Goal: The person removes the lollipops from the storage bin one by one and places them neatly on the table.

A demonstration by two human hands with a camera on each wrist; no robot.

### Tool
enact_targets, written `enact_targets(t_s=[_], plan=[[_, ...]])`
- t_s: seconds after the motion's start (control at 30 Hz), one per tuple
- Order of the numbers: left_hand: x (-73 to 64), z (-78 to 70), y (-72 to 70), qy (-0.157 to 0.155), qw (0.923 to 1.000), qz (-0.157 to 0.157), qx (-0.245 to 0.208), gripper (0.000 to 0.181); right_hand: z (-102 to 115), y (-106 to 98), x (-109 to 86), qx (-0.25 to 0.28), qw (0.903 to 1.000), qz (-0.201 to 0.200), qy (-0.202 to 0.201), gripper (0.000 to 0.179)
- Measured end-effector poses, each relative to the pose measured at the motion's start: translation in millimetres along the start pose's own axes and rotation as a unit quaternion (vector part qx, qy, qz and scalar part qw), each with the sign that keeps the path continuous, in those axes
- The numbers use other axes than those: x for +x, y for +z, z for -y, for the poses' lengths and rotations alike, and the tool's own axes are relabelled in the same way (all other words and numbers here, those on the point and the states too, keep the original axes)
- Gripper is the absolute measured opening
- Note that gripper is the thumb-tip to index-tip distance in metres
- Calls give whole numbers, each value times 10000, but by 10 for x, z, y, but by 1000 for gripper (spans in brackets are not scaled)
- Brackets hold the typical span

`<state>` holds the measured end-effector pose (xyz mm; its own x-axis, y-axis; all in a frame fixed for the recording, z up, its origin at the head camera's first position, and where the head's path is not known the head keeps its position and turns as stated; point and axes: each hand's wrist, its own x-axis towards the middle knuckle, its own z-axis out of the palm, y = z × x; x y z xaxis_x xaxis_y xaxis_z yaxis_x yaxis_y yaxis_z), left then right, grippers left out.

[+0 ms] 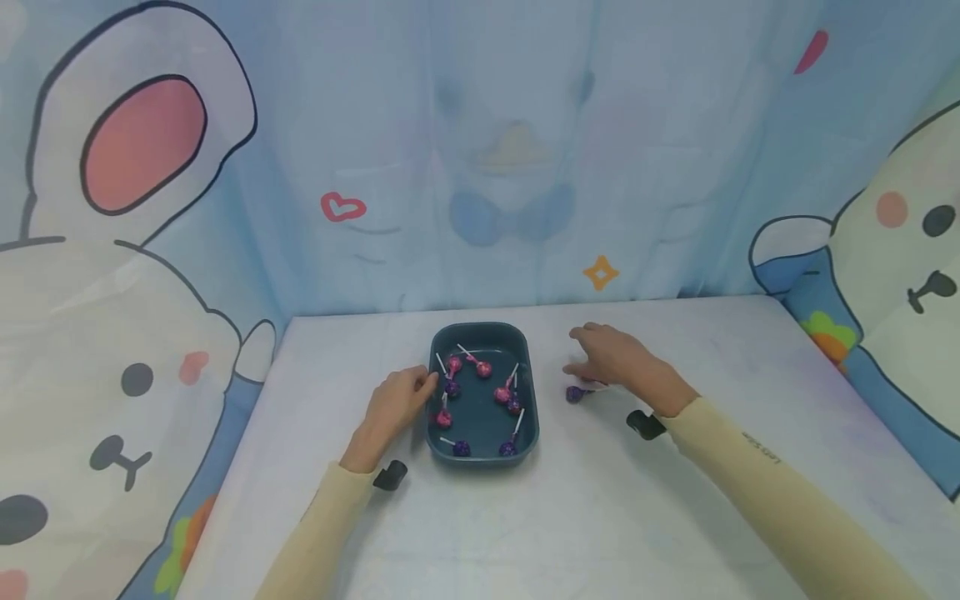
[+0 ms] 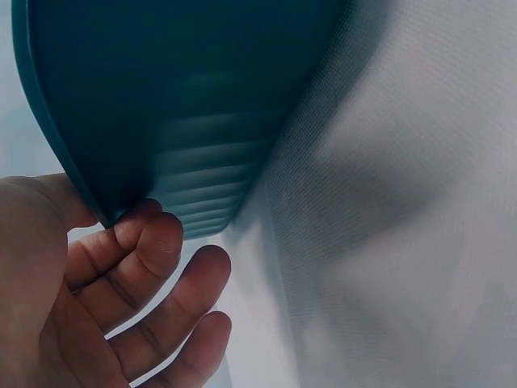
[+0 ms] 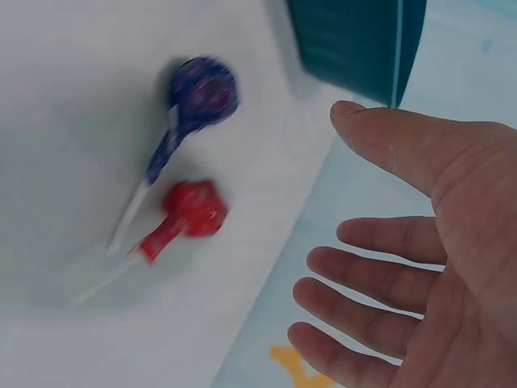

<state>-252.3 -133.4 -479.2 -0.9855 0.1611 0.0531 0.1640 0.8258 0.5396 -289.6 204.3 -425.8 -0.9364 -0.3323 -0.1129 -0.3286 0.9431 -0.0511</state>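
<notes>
A dark teal plastic tray [image 1: 480, 425] with rounded corners holds several pink and purple lollipops on white sticks. My left hand [image 1: 400, 400] pinches its left rim, thumb over the edge and fingertips against the ribbed outer wall [image 2: 202, 153] in the left wrist view. To the right of the tray, my right hand [image 1: 618, 358] hovers over the table with fingers spread and nothing in them. Below it lie a purple lollipop [image 3: 206, 93] and a red lollipop [image 3: 194, 208], side by side; the head view shows the purple one, while the hand mostly hides the red one.
The white tabletop [image 1: 480, 533] runs back to a blue printed curtain [image 1: 660, 167]. Cartoon bears on fabric flank the table on both sides. A small black camera sits at each wrist.
</notes>
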Motion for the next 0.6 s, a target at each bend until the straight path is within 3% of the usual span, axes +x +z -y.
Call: enact_targets(t_s=[0.6], plan=[[-17,5,-2,44,9999,-79,-70,30,547,-175,72,-108,9962,-331,-798,61]])
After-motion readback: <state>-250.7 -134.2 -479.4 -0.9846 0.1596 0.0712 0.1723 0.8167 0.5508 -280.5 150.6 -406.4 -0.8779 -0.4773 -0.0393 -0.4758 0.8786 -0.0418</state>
